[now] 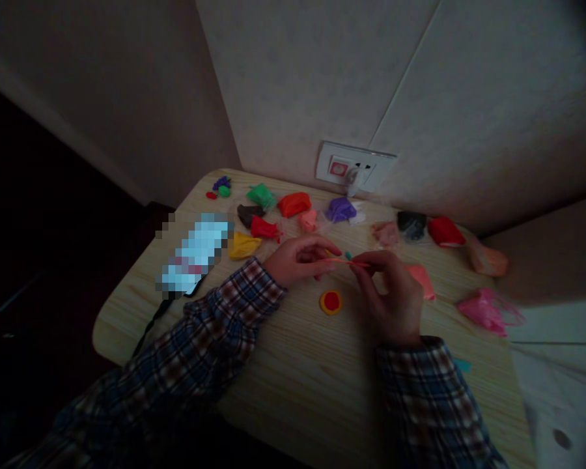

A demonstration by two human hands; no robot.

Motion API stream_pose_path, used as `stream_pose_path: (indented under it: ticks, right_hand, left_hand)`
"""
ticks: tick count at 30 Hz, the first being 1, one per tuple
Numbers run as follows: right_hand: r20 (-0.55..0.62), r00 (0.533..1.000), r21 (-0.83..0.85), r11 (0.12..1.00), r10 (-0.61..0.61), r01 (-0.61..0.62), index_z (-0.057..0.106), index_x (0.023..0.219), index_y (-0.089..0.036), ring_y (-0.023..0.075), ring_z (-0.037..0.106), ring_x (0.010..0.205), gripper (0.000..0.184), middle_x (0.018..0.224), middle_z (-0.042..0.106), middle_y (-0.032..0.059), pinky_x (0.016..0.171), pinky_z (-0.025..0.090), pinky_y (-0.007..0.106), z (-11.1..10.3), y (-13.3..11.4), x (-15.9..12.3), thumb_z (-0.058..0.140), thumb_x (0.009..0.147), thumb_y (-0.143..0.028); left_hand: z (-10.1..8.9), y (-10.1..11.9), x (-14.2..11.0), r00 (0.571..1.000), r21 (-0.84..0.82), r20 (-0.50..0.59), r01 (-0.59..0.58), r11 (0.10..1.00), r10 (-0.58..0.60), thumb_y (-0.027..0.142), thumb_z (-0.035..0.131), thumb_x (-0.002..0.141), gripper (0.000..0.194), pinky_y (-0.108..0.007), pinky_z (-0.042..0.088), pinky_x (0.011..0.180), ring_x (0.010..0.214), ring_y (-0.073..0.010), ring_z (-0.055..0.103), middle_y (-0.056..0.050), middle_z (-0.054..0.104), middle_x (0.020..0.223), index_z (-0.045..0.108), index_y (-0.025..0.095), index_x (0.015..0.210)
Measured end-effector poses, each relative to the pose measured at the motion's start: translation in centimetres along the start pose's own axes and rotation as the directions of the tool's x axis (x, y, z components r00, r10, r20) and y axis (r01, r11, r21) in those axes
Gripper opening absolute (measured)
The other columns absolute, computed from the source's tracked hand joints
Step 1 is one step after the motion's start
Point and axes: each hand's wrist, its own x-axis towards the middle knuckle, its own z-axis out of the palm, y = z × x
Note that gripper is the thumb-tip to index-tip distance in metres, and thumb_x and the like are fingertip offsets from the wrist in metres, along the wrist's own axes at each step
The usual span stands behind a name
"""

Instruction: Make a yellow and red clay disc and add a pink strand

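Observation:
A thin salmon-pink strip of modelling clay (340, 261) is stretched between my two hands, above the table. My left hand (303, 260) has its thumb and fingers around the strip's left end. On the other end, my right hand (393, 296) pinches the strip between thumb and forefinger. Just below them lies a round clay disc (331, 302), red in the middle with a yellow-orange rim. A small teal piece (348, 256) shows behind the strip near my right fingertips. Partly hidden behind my right hand is a salmon-pink clay packet (421, 281).
Clay packets, including yellow (244, 245), orange-red (294, 204), purple (340, 210) and black (412, 225), line the table's back. A lit phone (195, 254) with a cable lies left. A pink plastic bag (486, 309) sits right. Behind is a wall socket (354, 168) with a plug.

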Motion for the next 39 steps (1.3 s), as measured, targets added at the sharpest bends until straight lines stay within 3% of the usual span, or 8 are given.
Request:
stream_pose_path:
  ticks: [8, 16, 22, 39]
  right_hand:
    - [0.124, 0.992, 0.008, 1.000, -0.014, 0.013, 0.055, 0.090, -0.019, 0.0157, 0.057, 0.073, 0.004, 0.081, 0.059, 0.0025, 0.065, 0.047, 0.028, 0.3, -0.2, 0.1, 0.054, 0.087, -0.016]
    - [0.234, 0.972, -0.069, 0.997, -0.018, 0.035, 0.054, 0.091, -0.020, 0.0191, 0.054, 0.082, 0.003, 0.086, 0.059, 0.0039, 0.072, 0.043, 0.033, -0.7, -0.7, -1.1, 0.053, 0.089, -0.018]
    - [0.316, 0.949, -0.060, 0.998, -0.011, 0.031, 0.053, 0.093, -0.021, 0.0176, 0.052, 0.081, 0.006, 0.084, 0.058, 0.0022, 0.074, 0.041, 0.032, -1.6, -1.3, -2.4, 0.053, 0.089, -0.016]
    - [0.404, 0.914, -0.082, 0.997, 0.030, 0.004, 0.054, 0.088, -0.021, 0.0183, 0.053, 0.080, 0.005, 0.081, 0.060, 0.0012, 0.083, 0.034, 0.038, -2.0, -1.2, -2.5, 0.050, 0.090, -0.019]
  left_hand:
    - [-0.6, 0.1, -0.3, 0.990, 0.243, -0.080, -0.094, 0.965, 0.116, 0.021, 0.067, 0.073, 0.014, -0.018, 0.047, 0.057, 0.058, -0.0063, 0.056, -0.001, 0.064, 0.074, 0.062, 0.011, 0.082]
    - [-0.6, 0.8, -1.8, 0.956, 0.667, 0.071, -0.259, 0.699, 0.285, 0.022, 0.063, 0.080, 0.010, -0.019, 0.046, 0.058, 0.063, -0.0095, 0.057, -0.002, 0.064, 0.077, 0.064, 0.012, 0.082]
    - [-0.3, -0.4, -3.5, 0.910, 0.679, 0.185, -0.392, 0.621, 0.371, 0.021, 0.059, 0.083, 0.009, -0.017, 0.045, 0.056, 0.062, -0.0089, 0.055, -0.002, 0.061, 0.074, 0.062, 0.012, 0.083]
    - [-0.2, -0.7, -3.7, 0.923, 0.720, 0.224, -0.372, 0.586, 0.312, 0.017, 0.057, 0.083, 0.005, -0.019, 0.048, 0.059, 0.067, -0.0104, 0.057, -0.003, 0.060, 0.078, 0.060, 0.013, 0.082]
